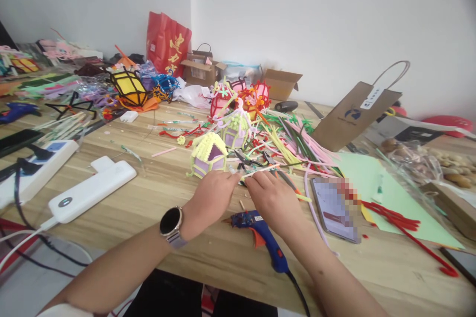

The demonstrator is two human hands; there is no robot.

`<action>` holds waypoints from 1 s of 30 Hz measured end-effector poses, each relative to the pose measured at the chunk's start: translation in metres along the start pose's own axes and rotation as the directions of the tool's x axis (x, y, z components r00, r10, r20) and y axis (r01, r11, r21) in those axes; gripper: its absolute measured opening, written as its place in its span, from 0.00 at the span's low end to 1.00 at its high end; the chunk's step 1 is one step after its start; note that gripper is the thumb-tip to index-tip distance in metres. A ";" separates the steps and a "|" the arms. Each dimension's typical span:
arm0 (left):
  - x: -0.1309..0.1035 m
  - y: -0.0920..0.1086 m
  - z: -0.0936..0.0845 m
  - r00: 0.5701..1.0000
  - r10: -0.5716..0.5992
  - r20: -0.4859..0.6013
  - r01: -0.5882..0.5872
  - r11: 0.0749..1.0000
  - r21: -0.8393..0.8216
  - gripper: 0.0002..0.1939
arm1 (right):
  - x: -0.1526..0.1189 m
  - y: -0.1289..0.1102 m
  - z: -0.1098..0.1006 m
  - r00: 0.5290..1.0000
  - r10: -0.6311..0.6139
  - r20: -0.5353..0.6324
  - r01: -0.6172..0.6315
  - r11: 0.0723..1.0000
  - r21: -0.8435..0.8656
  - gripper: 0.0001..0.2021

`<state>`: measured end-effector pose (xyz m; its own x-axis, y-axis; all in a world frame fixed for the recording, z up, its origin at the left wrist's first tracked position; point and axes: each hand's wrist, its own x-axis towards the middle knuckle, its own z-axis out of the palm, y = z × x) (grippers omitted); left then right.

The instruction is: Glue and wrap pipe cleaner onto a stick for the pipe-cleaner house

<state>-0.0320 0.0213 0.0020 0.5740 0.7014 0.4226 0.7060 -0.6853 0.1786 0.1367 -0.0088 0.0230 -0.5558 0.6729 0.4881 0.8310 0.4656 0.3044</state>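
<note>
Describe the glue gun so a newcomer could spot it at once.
Start at the wooden table and find the person's two hands, left hand and right hand. Just below them lies the glue gun, blue with an orange trigger and a black cord, unlike the pale pipe cleaners around.

Near left: white power bank point(91, 189) lying beside white power strip point(35, 168) on wooden table point(156, 178). Near centre: blue glue gun point(262, 235). Right: phone point(336, 209) lying face up, green paper sheet point(366, 176), brown paper bag point(353, 115) tipped over. Far centre: red bag point(167, 43) leaning on the wall, cardboard boxes point(203, 70), yellow lantern point(129, 87). Centre: small house point(208, 154) with a yellow roof.
</note>
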 end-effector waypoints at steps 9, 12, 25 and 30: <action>0.004 -0.007 -0.010 0.957 -0.288 -0.028 0.254 0.885 -0.391 0.13 | -0.018 0.022 -0.021 0.950 0.124 -0.288 -0.085 0.986 0.143 0.11; 0.006 -0.008 -0.014 0.932 -0.361 -0.016 0.292 0.779 -0.556 0.13 | -0.055 0.013 -0.034 0.881 0.431 -0.195 -0.391 0.896 0.212 0.07; 0.007 -0.013 -0.001 0.926 -0.376 0.034 0.269 0.595 -0.757 0.13 | -0.116 -0.014 -0.044 0.563 0.429 0.706 -0.794 0.045 0.606 0.14; 0.009 -0.015 0.006 0.924 -0.370 0.100 0.301 0.537 -0.788 0.14 | -0.125 -0.013 -0.065 0.560 0.340 0.755 -0.611 -0.446 0.654 0.28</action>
<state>-0.0352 0.0394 -0.0023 0.3109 0.9209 0.2352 0.2251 -0.3118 0.9231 0.1970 -0.1360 0.0112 -0.0458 0.9694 -0.2411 -0.0452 -0.2432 -0.9689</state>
